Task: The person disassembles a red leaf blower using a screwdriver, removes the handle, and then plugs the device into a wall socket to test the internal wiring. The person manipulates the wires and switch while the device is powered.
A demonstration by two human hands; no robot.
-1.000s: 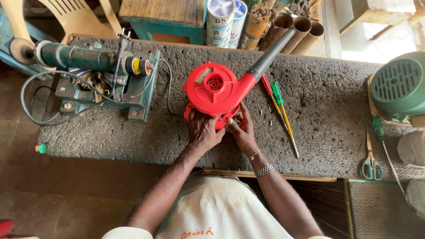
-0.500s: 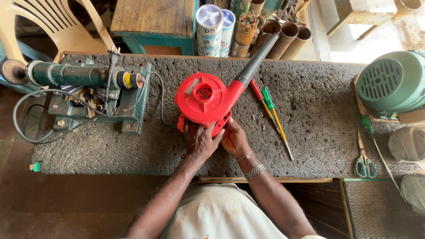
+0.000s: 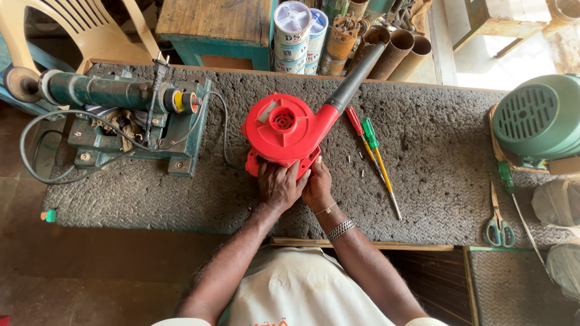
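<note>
Hands unmoved on red blower

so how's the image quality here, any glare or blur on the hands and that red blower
Head view: sharp at centre, the red blower, left hand and right hand in even, soft daylight with no glare; the upper right corner is blown out by sun; wide-lens distortion bends the mat-covered bench edges; the green motor housing stays clear.

— How do the arms lie?
— Both reach forward, forearms converging, wrists close together.
— And the hands?
— The left hand lies palm down, fingers curled forward. The right hand sits just beside it, touching it, fingers bent, a bangle at the wrist
</note>
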